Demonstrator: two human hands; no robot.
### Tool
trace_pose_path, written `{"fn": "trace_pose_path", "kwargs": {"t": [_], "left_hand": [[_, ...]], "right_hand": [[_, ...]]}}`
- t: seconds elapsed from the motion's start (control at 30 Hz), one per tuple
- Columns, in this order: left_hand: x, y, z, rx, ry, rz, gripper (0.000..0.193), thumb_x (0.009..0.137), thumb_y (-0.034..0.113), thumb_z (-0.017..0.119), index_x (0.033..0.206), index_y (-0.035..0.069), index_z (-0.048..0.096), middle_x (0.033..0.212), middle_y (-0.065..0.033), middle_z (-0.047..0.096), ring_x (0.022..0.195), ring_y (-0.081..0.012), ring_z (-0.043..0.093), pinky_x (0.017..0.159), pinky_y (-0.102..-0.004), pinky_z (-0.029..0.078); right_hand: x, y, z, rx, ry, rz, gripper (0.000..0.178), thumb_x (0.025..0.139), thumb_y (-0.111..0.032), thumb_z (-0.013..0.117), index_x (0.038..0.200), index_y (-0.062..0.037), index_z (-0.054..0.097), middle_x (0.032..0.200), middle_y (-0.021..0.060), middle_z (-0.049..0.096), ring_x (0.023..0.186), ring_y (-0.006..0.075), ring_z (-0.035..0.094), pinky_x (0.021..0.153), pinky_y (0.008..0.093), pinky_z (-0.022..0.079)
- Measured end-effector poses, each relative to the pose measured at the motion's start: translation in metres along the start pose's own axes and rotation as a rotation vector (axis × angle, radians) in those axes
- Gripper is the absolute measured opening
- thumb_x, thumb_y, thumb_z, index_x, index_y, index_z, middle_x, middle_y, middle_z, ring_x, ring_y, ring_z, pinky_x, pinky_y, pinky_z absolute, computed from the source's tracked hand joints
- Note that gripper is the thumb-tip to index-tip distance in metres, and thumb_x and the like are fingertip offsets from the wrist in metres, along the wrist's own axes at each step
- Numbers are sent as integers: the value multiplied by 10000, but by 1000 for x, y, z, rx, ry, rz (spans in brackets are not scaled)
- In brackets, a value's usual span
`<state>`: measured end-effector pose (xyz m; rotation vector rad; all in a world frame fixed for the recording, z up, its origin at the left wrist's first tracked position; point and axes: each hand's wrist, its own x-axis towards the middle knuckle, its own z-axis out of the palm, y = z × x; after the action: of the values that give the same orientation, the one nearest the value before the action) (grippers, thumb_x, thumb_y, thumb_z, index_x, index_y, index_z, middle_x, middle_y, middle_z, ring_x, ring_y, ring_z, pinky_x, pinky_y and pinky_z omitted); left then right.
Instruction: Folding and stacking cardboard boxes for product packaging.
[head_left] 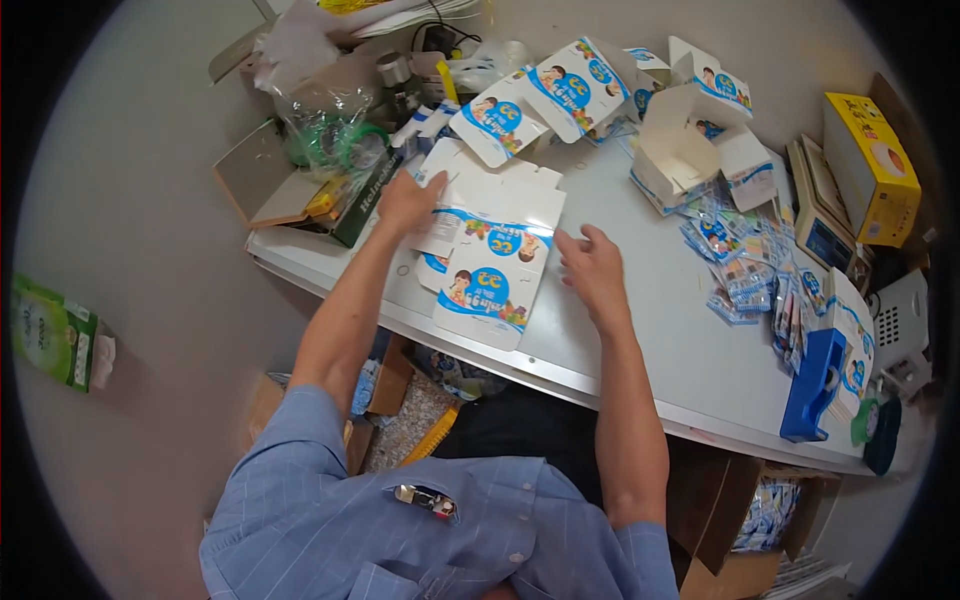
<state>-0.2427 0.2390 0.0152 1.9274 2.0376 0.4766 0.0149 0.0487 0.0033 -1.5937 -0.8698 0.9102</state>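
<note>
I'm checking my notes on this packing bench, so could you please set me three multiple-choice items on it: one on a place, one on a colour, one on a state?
1. Where does the blue tape dispenser stand on the table?
A. near the person's right edge
B. at the far left corner
C. under the flat carton

2. What colour is the closed box at the far right?
A. green
B. yellow
C. black

3. In what state is the carton under the hands?
A. folded up and sealed
B. torn in two
C. unfolded and lying flat

Answers: 1 A, as it sits by the right front edge; 2 B, as its top and sides are yellow; 3 C, as the left hand presses its top flap and the right hand rests beside it, both open.
</note>
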Motion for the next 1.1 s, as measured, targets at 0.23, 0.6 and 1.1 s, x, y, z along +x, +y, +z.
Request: {"fn": "trace_pose_path", "kwargs": {"t": [0.23,0.6,1.1], "left_hand": [[-27,-7,21,-75,148,53,925,811,610,707,1373,-95,505,1434,-308,490,1329,-467,469,1099,-520,404],[-180,110,-72,-1194,600,814,947,638,118,976,1347,18,357,1135,-55,466,1071,-180,491,987,-329,404],[-207,183,50,-1264,278,822,665,730,44,867,1213,14,410,1149,-101,455,1047,-197,496,948,-331,427]], "right_hand": [[0,-16,52,-482,-116,-15,511,875,-390,717,1082,72,642,975,257,729,919,419,713,816,479,552],[-77,-89,-46,737,254,-413,440,1006,-433,620,1100,-3,628,1073,80,649,966,149,590,863,320,473],[-112,-19,-98,428,645,-573,405,920,-257,709,1193,25,612,1097,80,624,1005,156,547,906,298,438]]}}
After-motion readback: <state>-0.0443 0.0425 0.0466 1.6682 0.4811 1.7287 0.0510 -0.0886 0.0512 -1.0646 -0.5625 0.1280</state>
